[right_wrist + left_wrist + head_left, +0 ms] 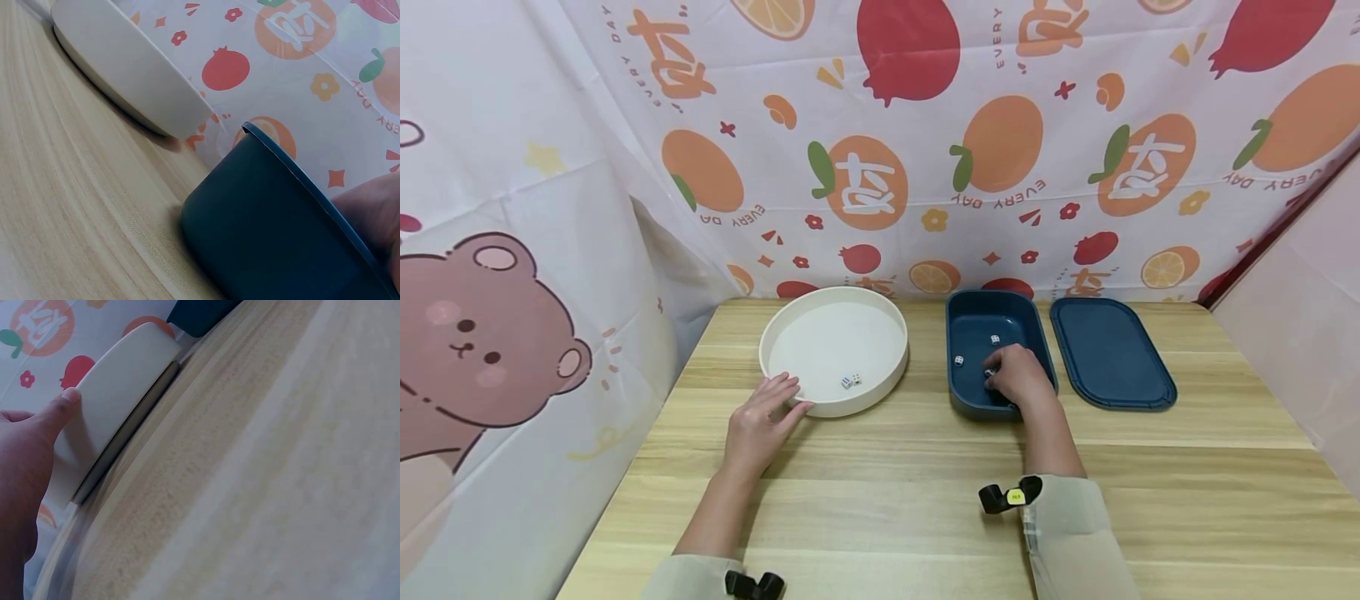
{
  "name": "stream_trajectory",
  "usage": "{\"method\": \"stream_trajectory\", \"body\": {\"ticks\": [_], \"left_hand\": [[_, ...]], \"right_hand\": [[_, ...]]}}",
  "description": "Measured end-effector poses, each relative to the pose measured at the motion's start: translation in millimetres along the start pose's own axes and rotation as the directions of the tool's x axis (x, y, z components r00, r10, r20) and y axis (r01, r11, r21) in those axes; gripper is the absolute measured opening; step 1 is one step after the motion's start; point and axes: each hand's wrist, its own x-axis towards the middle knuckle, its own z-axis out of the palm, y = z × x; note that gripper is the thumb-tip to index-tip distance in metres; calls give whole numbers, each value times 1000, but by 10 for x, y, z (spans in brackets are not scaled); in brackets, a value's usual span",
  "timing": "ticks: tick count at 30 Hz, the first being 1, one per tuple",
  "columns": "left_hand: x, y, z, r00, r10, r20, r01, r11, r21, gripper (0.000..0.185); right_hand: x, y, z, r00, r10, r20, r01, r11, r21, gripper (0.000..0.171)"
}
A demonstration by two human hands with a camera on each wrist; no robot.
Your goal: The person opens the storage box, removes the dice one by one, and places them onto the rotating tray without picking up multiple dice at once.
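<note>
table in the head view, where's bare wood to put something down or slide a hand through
The table is bare along the near edge between the left hand and right hand, and right of the blue lid. A narrow gap separates the white tray from the blue box. The box and lid are packed close together.

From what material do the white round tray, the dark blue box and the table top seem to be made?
White round tray: probably plastic, matte cream, with a smooth, even wall and rounded rim.
Dark blue box: likely plastic too, with a thin moulded rim and a faint sheen; its lid looks the same.
Table top: wood or wood-look laminate, with pale streaked grain; the pictures cannot settle which.
</note>
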Motion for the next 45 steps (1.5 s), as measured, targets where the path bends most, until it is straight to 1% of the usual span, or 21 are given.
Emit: {"method": "stream_trajectory", "body": {"ticks": [6, 15, 24, 27, 32, 34, 38, 41, 45], "left_hand": [[-26, 2, 2, 1000, -5, -1, 5, 1000, -2, 38], [-57, 2, 12, 1000, 0, -14, 0, 1000, -9, 38], [-47, 1, 3, 1000, -7, -6, 7, 1000, 0, 38], [-43, 5, 1, 1000, -7, -5, 7, 1000, 4, 38], [-32, 12, -5, 1000, -7, 0, 7, 1000, 5, 38], [-26, 15, -8, 1000, -9, 1, 9, 1000, 3, 38], [-19, 14, -13, 1000, -9, 0, 9, 1000, -1, 39], [-16, 12, -14, 1000, -8, 0, 8, 1000, -1, 39], [-9, 15, -15, 1000, -9, 4, 9, 1000, 1, 39]], "right_hand": [[-10, -3, 17, 999, 3, -33, -2, 1000, 29, 25], [-13, 21, 43, 996, -29, -82, 30, 999, 13, 16], [22, 7, 69, 990, -47, -135, 50, 998, 22, 27], [27, -1, 78, 986, -51, -158, 57, 998, 29, 27], [40, -7, 80, 976, -83, -200, 88, 996, 16, 24], [46, -15, 79, 973, -91, -214, 99, 995, 26, 21], [35, -56, 84, 969, -84, -234, 108, 990, 93, 17], [16, -110, 92, 955, -103, -278, 143, 982, 127, 15], [-7, -207, 115, 910, -180, -373, 248, 958, 143, 16]]}}
